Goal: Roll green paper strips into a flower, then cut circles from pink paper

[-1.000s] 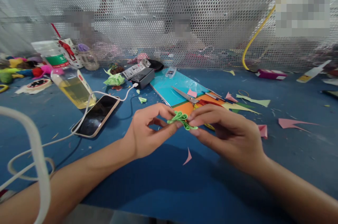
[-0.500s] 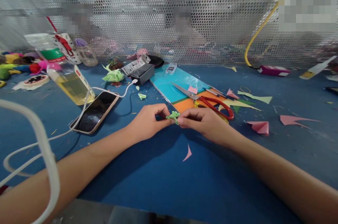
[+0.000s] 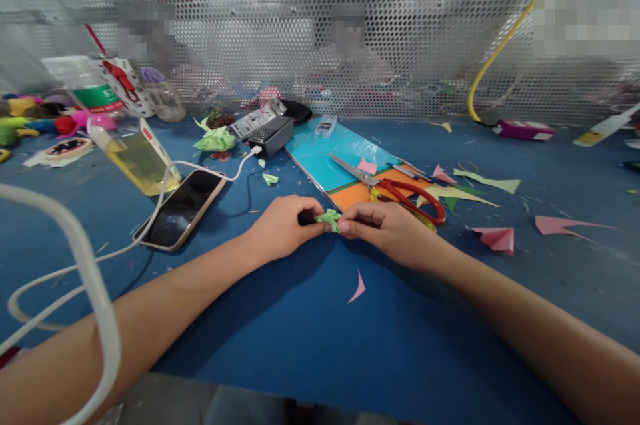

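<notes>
Between my two hands is a small piece of crumpled, folded green paper (image 3: 329, 218), held just above the blue table (image 3: 300, 338). My left hand (image 3: 284, 230) pinches its left side with thumb and forefinger. On the opposite side, my right hand (image 3: 389, 230) grips the paper's edge with closed fingertips. Part of the paper is hidden by the fingers. Red-handled scissors (image 3: 406, 197) lie just beyond my right hand, across orange and blue sheets (image 3: 325, 168). A thin pink paper scrap (image 3: 358, 287) rests on the table nearer to me.
A phone (image 3: 183, 210) with a white cable (image 3: 75, 238) lies on the left, beside a tilted bottle of yellow liquid (image 3: 137, 159). Behind it are a black box (image 3: 273, 138) and crumpled green paper (image 3: 215, 139). Pink folded paper (image 3: 496, 238) lies right. A perforated metal screen (image 3: 400, 31) closes the back.
Both hands stay pinched on the green paper, which has turned slightly between the fingertips. The whole view has shifted a little; the other things lie where they were.
</notes>
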Demonstrator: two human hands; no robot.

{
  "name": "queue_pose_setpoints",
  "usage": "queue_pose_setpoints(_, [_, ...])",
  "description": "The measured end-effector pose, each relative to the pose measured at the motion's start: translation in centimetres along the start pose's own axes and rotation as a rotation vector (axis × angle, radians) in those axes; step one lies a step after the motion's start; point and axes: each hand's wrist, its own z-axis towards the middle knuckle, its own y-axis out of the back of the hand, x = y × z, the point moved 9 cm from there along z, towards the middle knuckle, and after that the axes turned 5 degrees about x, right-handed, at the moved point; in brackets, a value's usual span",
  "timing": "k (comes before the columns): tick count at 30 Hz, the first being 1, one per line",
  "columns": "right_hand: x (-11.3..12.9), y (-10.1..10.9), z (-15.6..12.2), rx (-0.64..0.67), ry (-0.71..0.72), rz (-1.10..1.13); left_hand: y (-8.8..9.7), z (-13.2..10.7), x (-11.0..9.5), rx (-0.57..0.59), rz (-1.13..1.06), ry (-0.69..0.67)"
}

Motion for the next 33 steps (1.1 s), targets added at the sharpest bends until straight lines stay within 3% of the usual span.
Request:
queue_pose_setpoints(3, [0.4, -0.2, -0.1, 0.023, 0.074, 0.006, 0.1, 0.0, 0.1, -0.007, -0.024, 0.012])
queue_pose_setpoints(6, [1.0, 0.3, -0.4, -0.035, 0.130, 0.026, 0.4, -0.1, 0.2, -0.024, -0.101, 0.026])
queue_pose_setpoints(14, [2.2, 2.2, -1.2, -0.275, 0.056, 0.376, 1.9, -0.6, -0.2, -0.211, -0.566, 0.014])
queue_pose_setpoints(17, [2.2, 1.9, -1.4, -0.292, 0.027, 0.562, 2.8, -1.3, -1.1, -0.303, -0.515, -0.071])
queue_pose_setpoints(20, [1.9, 1.2, -1.5, -0.280, -0.023, 0.709, 3.0, -1.9, -2.3, -0.326, -0.362, -0.175])
queue_pose_setpoints(23, [1.7, 0.5, -1.6, -0.253, -0.061, 0.770, 2.9, -2.2, -2.7, -0.331, -0.306, -0.194])
queue_pose_setpoints(26, [2.2, 0.9, -1.9, -0.282, -0.012, 0.607, 2.7, -2.1, -2.5, -0.296, -0.353, -0.133])
queue_pose_setpoints(30, [6.0, 2.6, -3.4, -0.452, 0.284, 0.000, 1.0, -1.3, -2.1, -0.115, -0.596, -0.029])
queue_pose_setpoints(33, [8.0, 2.5, -4.4, -0.488, 0.442, -0.257, 0.1, -1.1, -2.2, -0.031, -0.702, 0.001])
